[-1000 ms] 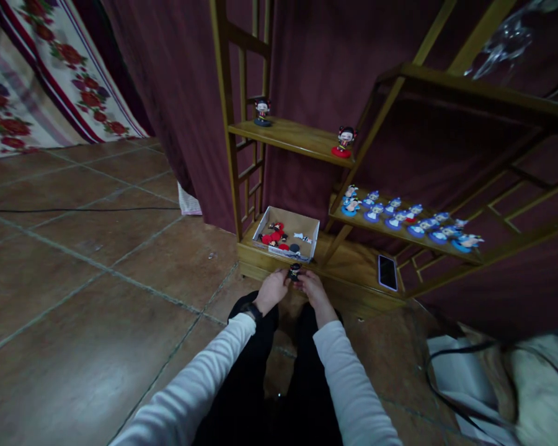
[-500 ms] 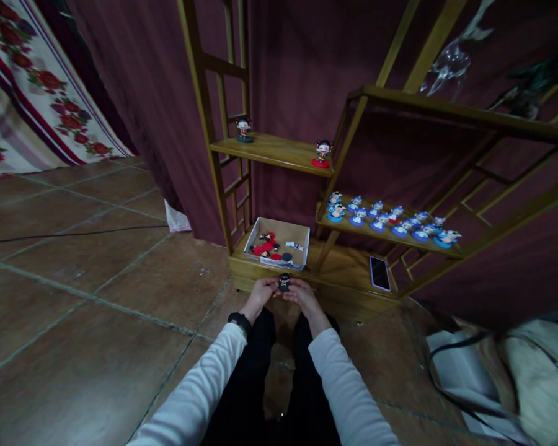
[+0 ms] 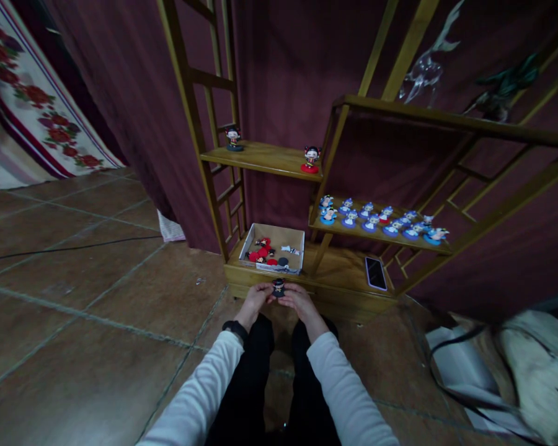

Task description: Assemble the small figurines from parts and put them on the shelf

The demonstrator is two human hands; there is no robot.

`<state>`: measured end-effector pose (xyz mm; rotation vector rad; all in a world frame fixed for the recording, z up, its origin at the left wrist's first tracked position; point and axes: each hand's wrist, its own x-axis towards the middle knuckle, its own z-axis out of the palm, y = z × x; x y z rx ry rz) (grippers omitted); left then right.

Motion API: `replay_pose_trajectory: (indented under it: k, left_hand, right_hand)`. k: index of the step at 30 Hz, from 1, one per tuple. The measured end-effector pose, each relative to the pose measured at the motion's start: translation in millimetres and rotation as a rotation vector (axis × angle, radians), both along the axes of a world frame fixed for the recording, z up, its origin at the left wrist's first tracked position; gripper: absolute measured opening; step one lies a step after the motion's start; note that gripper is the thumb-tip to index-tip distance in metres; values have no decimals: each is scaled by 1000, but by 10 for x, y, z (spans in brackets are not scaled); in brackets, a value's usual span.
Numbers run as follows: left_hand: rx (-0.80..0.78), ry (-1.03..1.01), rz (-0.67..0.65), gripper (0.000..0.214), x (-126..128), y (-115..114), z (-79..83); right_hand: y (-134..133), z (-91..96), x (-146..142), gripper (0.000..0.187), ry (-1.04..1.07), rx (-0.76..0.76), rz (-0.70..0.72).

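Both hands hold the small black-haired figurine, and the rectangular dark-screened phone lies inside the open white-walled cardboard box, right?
No: the head view shows the dark-screened phone on the brown wooden bottom board, right of the open cardboard box. The left hand and right hand do hold the small black-haired figurine.

A dark-screened smartphone (image 3: 376, 273) is noted; a black cable (image 3: 97, 242) is laid across the tiled floor (image 3: 121, 322) — a floral curtain (image 3: 37, 118) is hung beyond.
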<state>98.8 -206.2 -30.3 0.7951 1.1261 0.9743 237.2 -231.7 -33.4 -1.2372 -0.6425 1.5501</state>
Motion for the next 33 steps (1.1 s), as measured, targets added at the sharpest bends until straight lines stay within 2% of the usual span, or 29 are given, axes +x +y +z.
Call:
replay_pose_trajectory:
  k: [4, 14, 22, 28, 33]
  left_hand:
    - [-5, -14, 23, 8, -6, 0, -20]
    - [-38, -70, -30, 11, -25, 2, -17]
    - [-64, -118, -21, 15, -33, -16, 7]
    - [-68, -89, 5, 11, -28, -20, -8]
    - [-37, -50, -51, 9, -25, -20, 4]
  right_hand:
    - [8, -4, 1, 23, 1, -17, 0]
    - [13, 16, 2, 20, 53, 13, -48]
    - [-5, 3, 7, 33, 68, 41, 7]
    - [-13, 51, 9, 23, 37, 30, 13]
    - [-37, 118, -6, 21, 28, 29, 26]
